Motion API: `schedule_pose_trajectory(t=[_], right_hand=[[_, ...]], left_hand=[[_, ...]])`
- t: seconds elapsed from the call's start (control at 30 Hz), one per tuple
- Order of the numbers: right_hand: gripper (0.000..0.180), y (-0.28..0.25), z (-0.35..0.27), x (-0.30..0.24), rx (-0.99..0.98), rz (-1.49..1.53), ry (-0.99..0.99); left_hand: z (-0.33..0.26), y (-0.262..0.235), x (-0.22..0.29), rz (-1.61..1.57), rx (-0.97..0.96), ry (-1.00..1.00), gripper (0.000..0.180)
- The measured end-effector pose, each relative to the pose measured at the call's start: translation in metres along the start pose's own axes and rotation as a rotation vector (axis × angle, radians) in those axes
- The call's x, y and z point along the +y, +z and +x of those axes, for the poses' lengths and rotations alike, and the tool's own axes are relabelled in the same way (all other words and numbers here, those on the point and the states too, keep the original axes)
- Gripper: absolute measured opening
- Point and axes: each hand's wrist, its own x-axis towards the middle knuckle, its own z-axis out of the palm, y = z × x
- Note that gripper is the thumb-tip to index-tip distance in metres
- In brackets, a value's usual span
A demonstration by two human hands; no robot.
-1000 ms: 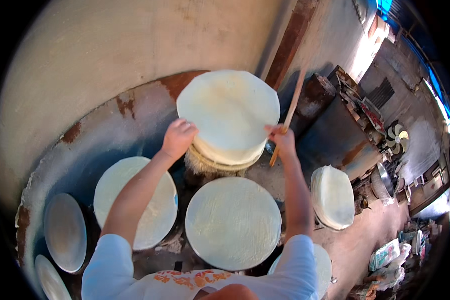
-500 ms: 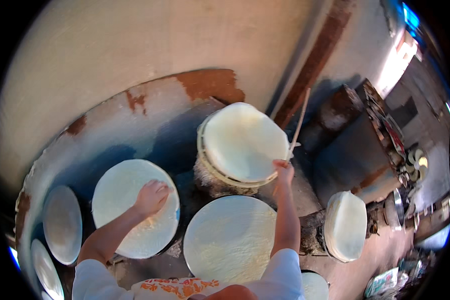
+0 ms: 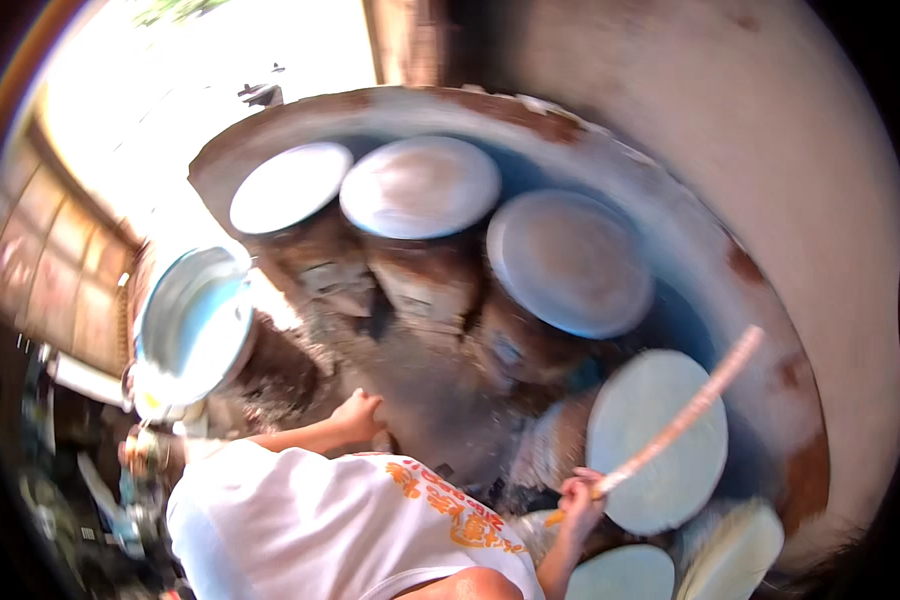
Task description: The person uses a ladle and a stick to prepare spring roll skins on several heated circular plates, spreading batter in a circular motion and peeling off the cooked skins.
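Observation:
In my right hand (image 3: 578,500) is a long thin stick (image 3: 685,412), its far end slanting up and away to the right. The stick crosses in front of a pale, round, flat plate (image 3: 650,460). My left hand (image 3: 358,415) is bent in front of my body above the dark floor, fingers loosely curled and apart. Nothing shows in it, though motion smears the view. Beyond my hands, several round flat plates stand on rough bases, including a bluish-grey one (image 3: 570,262), a whitish one (image 3: 420,187) and another at the far left (image 3: 292,187).
A low curved wall (image 3: 760,270) with worn brown patches rings the plates. At left stands a wide light-blue basin (image 3: 195,320). Two pale rounds, one flat (image 3: 622,578) and one tilted (image 3: 738,555), are at the lower right. A bright opening (image 3: 200,110) lies beyond the far left.
My view has swung left, away from the stacked pale rounds. My left hand has come off the white round it was touching. The stick is still in my right hand.

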Motion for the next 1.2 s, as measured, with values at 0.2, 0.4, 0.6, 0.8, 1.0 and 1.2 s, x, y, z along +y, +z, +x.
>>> schedule_pose_trajectory(t=[0.2,0.4,0.6,0.8,1.0,1.2], right_hand=[[0.02,0.21,-0.039,0.086,-0.558,-0.112,0.265],[0.029,0.394,-0.025,0.095,-1.016,-0.478,-0.009],[0.044,0.605,-0.041,0.143,-1.371,-0.994,-0.717],[0.034,0.753,-0.107,0.22,-1.507,-1.38,-0.821],[0.025,0.774,-0.173,0.26,-1.519,-1.674,-0.722],[0.037,0.754,-0.199,0.24,-1.388,-1.721,-0.609]], left_hand=[[0.058,-0.092,-0.267,-0.26,0.926,-0.428,0.05],[0.193,-0.151,-0.424,-1.019,0.946,-0.73,0.056],[0.172,-0.099,-0.423,-1.203,0.786,-0.75,0.036],[0.04,-0.093,-0.52,-1.553,0.596,-0.737,0.062],[0.03,-0.113,-0.563,-1.775,0.428,-0.674,0.061],[0.044,-0.131,-0.604,-1.45,0.38,-0.561,0.057]])
